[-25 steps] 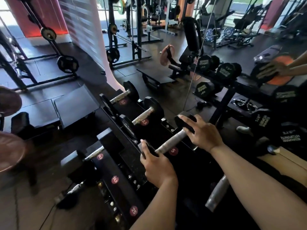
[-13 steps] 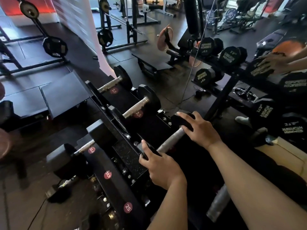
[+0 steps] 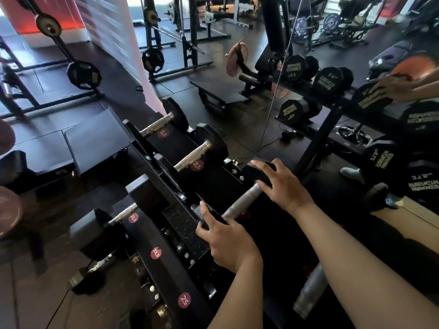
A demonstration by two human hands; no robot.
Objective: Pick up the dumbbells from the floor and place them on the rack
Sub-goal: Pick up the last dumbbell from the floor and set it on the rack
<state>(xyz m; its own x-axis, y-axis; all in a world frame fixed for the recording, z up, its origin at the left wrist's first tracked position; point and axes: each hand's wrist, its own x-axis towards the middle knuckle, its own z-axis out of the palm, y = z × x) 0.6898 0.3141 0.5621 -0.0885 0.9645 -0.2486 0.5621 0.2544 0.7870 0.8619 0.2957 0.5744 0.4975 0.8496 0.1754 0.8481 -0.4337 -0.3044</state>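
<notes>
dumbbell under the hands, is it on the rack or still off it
On the rack, it seems: the dumbbell lies across the rack, left hand and right hand on its ends.

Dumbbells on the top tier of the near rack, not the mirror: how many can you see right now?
3. Two rest at the far end and next to it; the third is nearest, with the left hand and right hand on its heads. Arms may hide more.

I see my left hand [image 3: 228, 243] and right hand [image 3: 282, 186] gripping the two ends of a dumbbell [image 3: 242, 201] resting on the rack [image 3: 166, 264], mirror at right.
</notes>
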